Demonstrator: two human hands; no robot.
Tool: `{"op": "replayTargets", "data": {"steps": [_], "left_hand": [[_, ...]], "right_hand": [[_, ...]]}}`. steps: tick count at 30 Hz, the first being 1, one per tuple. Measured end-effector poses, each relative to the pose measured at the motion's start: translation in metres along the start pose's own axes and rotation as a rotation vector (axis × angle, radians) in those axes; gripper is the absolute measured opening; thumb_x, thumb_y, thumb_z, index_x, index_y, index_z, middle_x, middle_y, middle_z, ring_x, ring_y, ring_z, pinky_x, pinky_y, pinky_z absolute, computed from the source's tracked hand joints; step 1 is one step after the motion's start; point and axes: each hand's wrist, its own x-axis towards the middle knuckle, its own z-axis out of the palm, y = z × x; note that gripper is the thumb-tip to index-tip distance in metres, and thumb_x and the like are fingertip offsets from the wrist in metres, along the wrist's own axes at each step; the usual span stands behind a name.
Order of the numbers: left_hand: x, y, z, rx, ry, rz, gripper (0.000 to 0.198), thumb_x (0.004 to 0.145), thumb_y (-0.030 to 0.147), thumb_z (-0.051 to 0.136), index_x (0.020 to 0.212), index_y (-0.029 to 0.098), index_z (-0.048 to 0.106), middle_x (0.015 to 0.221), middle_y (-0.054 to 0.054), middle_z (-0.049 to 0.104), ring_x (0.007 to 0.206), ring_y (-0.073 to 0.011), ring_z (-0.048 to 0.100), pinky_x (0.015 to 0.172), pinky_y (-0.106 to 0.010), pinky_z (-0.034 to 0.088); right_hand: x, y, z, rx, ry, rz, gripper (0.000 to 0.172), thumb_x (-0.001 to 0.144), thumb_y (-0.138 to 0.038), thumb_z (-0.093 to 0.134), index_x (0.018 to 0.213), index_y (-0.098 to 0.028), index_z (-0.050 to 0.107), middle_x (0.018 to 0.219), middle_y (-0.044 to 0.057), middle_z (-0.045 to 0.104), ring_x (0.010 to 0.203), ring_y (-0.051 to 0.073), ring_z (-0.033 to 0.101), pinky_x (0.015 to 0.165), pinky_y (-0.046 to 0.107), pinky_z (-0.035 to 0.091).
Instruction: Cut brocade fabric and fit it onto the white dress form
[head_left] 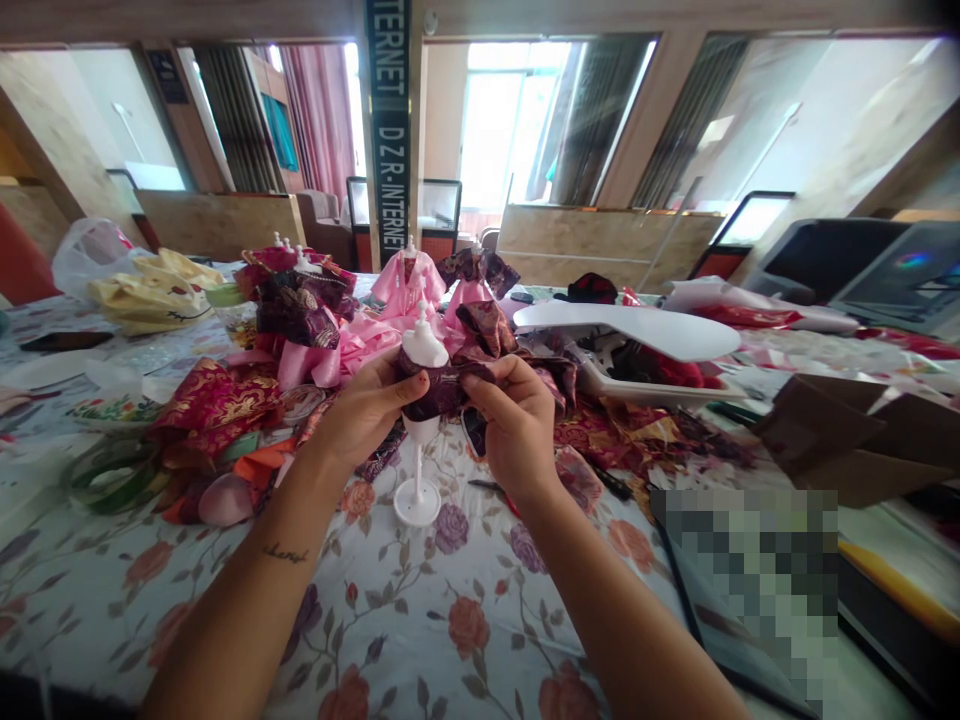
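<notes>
Head view: your left hand (367, 410) is closed around the waist of a small white plastic dress form (420, 428), fingers pressing a dark purple brocade strip (442, 392) against it. Your right hand (510, 420) pinches the strip's other end, clenched on it. Form stands upright between both hands; cannot tell whether its round base touches the floral tablecloth (450, 620). Beyond the hands, a pink-dressed form (405, 285); to the left, red-and-gold brocade scraps (214, 410); to the right, a curved white board (630, 330)
</notes>
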Motion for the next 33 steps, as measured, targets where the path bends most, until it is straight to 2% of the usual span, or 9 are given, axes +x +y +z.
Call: {"op": "replayTargets", "data": {"steps": [7, 11, 15, 20, 24, 28, 33], "left_hand": [[0.0, -0.001, 0.003, 0.025, -0.039, 0.026, 0.03, 0.075, 0.031, 0.074, 0.1, 0.016, 0.068, 0.098, -0.007, 0.069, 0.095, -0.0223, 0.063, 0.089, -0.033, 0.044], [-0.002, -0.003, 0.007, 0.036, -0.033, -0.016, 0.037, 0.073, 0.033, 0.075, 0.105, 0.017, 0.068, 0.098, -0.006, 0.068, 0.098, -0.0213, 0.061, 0.089, -0.03, 0.043], [-0.005, -0.006, 0.009, 0.02, -0.08, -0.052, 0.041, 0.074, 0.037, 0.073, 0.11, 0.018, 0.067, 0.096, -0.006, 0.067, 0.102, -0.0217, 0.06, 0.09, -0.03, 0.043], [-0.008, -0.009, 0.008, -0.057, -0.124, -0.121, 0.043, 0.078, 0.048, 0.066, 0.113, 0.022, 0.066, 0.099, -0.007, 0.067, 0.106, -0.0236, 0.059, 0.091, -0.035, 0.046], [-0.007, -0.012, 0.008, -0.083, -0.1, -0.122, 0.043, 0.075, 0.052, 0.068, 0.106, 0.022, 0.069, 0.095, -0.006, 0.068, 0.104, -0.0251, 0.06, 0.09, -0.038, 0.049], [-0.004, -0.015, 0.01, -0.073, -0.046, -0.094, 0.042, 0.072, 0.047, 0.073, 0.104, 0.019, 0.067, 0.095, -0.006, 0.068, 0.102, -0.0222, 0.061, 0.09, -0.034, 0.048], [-0.002, -0.018, 0.012, -0.069, 0.009, -0.088, 0.037, 0.074, 0.048, 0.07, 0.09, 0.016, 0.068, 0.094, -0.006, 0.068, 0.102, -0.0204, 0.06, 0.088, -0.029, 0.047]], "right_hand": [[0.002, 0.001, -0.001, 0.03, -0.007, 0.101, 0.019, 0.067, -0.018, 0.074, 0.067, -0.019, 0.055, 0.058, -0.006, 0.055, 0.051, 0.009, 0.05, 0.049, 0.021, 0.039], [0.003, 0.0, -0.002, 0.055, -0.034, 0.179, 0.02, 0.066, -0.02, 0.076, 0.065, -0.018, 0.056, 0.059, -0.006, 0.055, 0.053, 0.008, 0.049, 0.051, 0.022, 0.039], [0.004, -0.002, -0.003, 0.073, -0.104, 0.238, 0.019, 0.065, -0.022, 0.076, 0.066, -0.018, 0.058, 0.063, -0.005, 0.056, 0.056, 0.009, 0.049, 0.055, 0.022, 0.04], [0.003, -0.004, -0.004, 0.115, -0.179, 0.302, 0.019, 0.065, -0.024, 0.077, 0.067, -0.018, 0.059, 0.065, -0.004, 0.055, 0.057, 0.009, 0.047, 0.057, 0.023, 0.04], [0.003, -0.001, -0.004, 0.115, -0.188, 0.311, 0.02, 0.064, -0.026, 0.077, 0.067, -0.019, 0.059, 0.067, -0.004, 0.056, 0.057, 0.009, 0.047, 0.057, 0.024, 0.04], [0.006, 0.004, -0.006, 0.105, -0.156, 0.315, 0.022, 0.063, -0.027, 0.078, 0.065, -0.019, 0.058, 0.064, -0.004, 0.055, 0.056, 0.009, 0.046, 0.057, 0.024, 0.04], [0.008, 0.007, -0.008, 0.11, -0.169, 0.331, 0.021, 0.064, -0.027, 0.078, 0.065, -0.018, 0.059, 0.065, -0.004, 0.056, 0.058, 0.009, 0.046, 0.058, 0.023, 0.038]]}}
